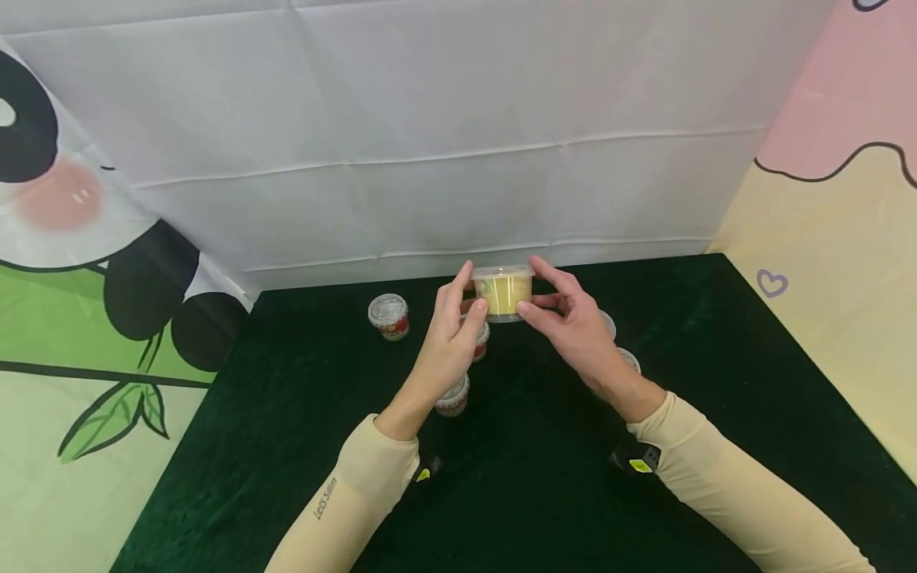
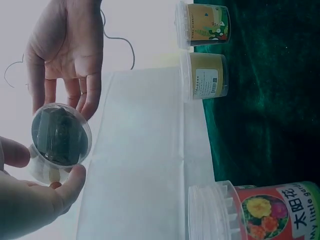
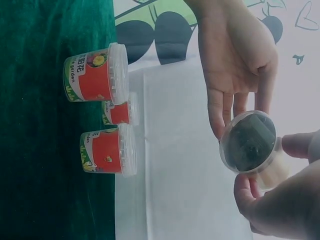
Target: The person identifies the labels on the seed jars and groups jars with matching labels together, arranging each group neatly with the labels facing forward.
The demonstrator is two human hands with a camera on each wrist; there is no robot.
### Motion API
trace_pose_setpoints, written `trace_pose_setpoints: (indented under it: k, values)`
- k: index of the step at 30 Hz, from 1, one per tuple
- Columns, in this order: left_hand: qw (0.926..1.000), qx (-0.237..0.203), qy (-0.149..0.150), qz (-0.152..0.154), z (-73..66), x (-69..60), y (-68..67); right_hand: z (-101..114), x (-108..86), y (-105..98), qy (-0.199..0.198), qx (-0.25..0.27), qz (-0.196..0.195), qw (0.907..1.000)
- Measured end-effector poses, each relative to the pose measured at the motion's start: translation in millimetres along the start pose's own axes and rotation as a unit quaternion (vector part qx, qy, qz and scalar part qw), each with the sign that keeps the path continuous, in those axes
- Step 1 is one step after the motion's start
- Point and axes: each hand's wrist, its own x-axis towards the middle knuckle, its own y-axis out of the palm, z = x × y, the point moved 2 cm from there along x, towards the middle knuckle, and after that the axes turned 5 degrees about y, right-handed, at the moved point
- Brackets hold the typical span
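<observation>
Above the table (image 1: 530, 509), we find the held tub (image 1: 504, 296) between the left hand (image 1: 451, 330) and right hand (image 1: 573, 330). On the table to its left, we count the outer tub (image 1: 389, 318), rear tub (image 1: 481, 344) and front tub (image 1: 453, 401), the last 2 partly hidden behind the left hand and wrist. At right, 2 further tubs (image 1: 630, 360) sit partly behind the right hand and wrist.

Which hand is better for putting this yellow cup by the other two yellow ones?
The right hand, probably. It and the left hand both hold the yellow cup, but the other yellow cups stand on the right hand's side.
</observation>
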Motion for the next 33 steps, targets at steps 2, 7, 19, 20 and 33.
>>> trace_pose_setpoints:
  k: [2, 7, 19, 20, 33]
  values:
    - [1.0, -0.002, -0.001, 0.002, -0.3, 0.2, -0.6, 0, 0.1, 0, -0.003, -0.001, -0.002, 1.0]
    - [0.9999, -0.012, -0.007, 0.005, 0.7, -0.2, -1.3, 1, 0.2, 0, 0.0, -0.008, -0.003, 1.0]
    - [0.9992, -0.026, -0.001, -0.031, -0.4, 0.5, -3.2, 0, 1.5, -1, 0.028, 0.09, 0.039, 0.9947]
    - [0.9988, -0.031, -0.003, -0.037, -0.4, 1.1, -3.5, 0, 1.9, -1, 0.028, 0.101, 0.042, 0.9936]
    - [0.9994, -0.006, -0.021, -0.025, 3.8, -1.2, -4.6, -8, 3.1, 3, 0.062, 0.13, 0.064, 0.9876]
